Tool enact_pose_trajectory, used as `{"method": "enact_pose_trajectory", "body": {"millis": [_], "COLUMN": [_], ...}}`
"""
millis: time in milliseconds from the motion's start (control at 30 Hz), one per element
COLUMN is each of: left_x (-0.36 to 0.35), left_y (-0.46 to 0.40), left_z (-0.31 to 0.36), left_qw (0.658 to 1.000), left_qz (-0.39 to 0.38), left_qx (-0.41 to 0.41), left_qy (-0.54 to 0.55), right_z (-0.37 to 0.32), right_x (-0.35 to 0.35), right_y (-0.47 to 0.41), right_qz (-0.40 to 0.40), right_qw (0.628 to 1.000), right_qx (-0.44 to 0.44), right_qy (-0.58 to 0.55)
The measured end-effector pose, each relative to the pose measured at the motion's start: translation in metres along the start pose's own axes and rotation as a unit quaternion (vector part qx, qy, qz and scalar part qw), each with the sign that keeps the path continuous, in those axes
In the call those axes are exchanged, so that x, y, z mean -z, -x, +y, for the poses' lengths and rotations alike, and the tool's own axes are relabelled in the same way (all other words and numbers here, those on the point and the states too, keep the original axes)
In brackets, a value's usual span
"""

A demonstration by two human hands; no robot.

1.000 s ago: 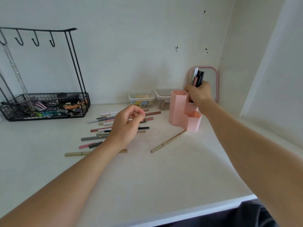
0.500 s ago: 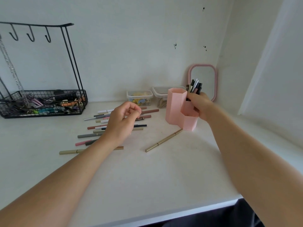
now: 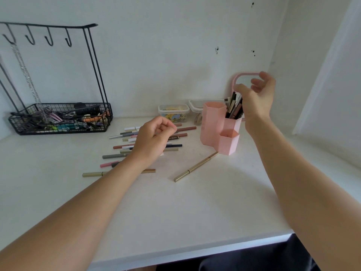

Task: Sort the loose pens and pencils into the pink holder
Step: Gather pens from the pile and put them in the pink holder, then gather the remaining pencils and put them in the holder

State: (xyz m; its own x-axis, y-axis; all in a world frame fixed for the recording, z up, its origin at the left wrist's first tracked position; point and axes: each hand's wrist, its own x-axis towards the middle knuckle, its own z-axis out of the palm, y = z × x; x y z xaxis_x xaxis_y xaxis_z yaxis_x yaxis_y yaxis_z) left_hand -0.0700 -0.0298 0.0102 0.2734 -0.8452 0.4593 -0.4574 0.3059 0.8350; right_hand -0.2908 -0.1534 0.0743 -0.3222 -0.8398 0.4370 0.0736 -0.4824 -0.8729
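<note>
The pink holder (image 3: 212,124) stands at the back right of the white desk, with three hexagonal tubes. Several pens (image 3: 233,106) stick up out of its right rear tube. My right hand (image 3: 256,96) hovers just right of those pens, fingers spread, holding nothing. A scatter of loose pens and pencils (image 3: 121,147) lies left of the holder. My left hand (image 3: 154,137) hangs over that scatter with fingers curled loosely and nothing visibly in it. A gold pen (image 3: 196,166) lies apart, in front of the holder. Another gold pen (image 3: 92,174) lies nearer me, partly under my left forearm.
A black wire basket (image 3: 58,130) with hooks above stands at the back left, full of small items. Two clear plastic boxes (image 3: 173,112) sit against the wall behind the pens. A pink-framed mirror (image 3: 244,75) leans in the corner behind my right hand. The desk edge (image 3: 195,251) runs across the bottom.
My right hand has let go of the bundle of pens, which now stands in the holder's rear tube, and has lifted with fingers spread. My left hand has barely moved.
</note>
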Motion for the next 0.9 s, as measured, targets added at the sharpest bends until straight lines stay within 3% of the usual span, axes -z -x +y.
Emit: {"method": "enact_pose_trajectory", "body": {"millis": [67, 133, 200, 300, 400, 500, 600, 700, 800, 900], "left_x": [0.001, 0.003, 0.010, 0.034, 0.053, 0.059, 0.062, 0.063, 0.068, 0.076], "left_y": [0.001, -0.001, -0.006, -0.016, -0.020, -0.019, -0.017, -0.014, -0.016, -0.020], "left_z": [0.000, -0.001, -0.003, -0.012, -0.031, -0.046, -0.049, -0.050, -0.050, -0.052], "left_qw": [0.999, 0.998, 0.996, 0.985, 0.967, 0.933, 0.922, 0.933, 0.954, 0.966], "left_qz": [-0.029, -0.031, 0.022, 0.113, 0.100, -0.008, -0.051, -0.047, -0.022, 0.045], "left_qx": [-0.014, -0.033, -0.033, -0.005, 0.024, 0.037, 0.043, 0.029, 0.020, 0.015], "left_qy": [-0.009, -0.038, -0.075, -0.127, -0.233, -0.358, -0.382, -0.356, -0.299, -0.254], "right_z": [-0.003, -0.009, -0.009, 0.006, 0.030, 0.045, 0.051, 0.049, 0.041, 0.034], "right_x": [-0.002, -0.008, -0.023, -0.051, -0.065, -0.059, -0.062, -0.077, -0.100, -0.130], "right_y": [0.012, 0.028, 0.050, 0.089, 0.111, 0.117, 0.122, 0.127, 0.121, 0.100], "right_qz": [0.031, 0.024, -0.093, -0.350, -0.478, -0.492, -0.447, -0.396, -0.409, -0.458], "right_qw": [0.987, 0.930, 0.874, 0.843, 0.800, 0.800, 0.828, 0.856, 0.869, 0.834], "right_qx": [0.145, 0.345, 0.450, 0.346, 0.249, 0.228, 0.223, 0.215, 0.138, 0.072], "right_qy": [0.057, 0.127, 0.160, 0.215, 0.265, 0.256, 0.257, 0.253, 0.242, 0.298]}}
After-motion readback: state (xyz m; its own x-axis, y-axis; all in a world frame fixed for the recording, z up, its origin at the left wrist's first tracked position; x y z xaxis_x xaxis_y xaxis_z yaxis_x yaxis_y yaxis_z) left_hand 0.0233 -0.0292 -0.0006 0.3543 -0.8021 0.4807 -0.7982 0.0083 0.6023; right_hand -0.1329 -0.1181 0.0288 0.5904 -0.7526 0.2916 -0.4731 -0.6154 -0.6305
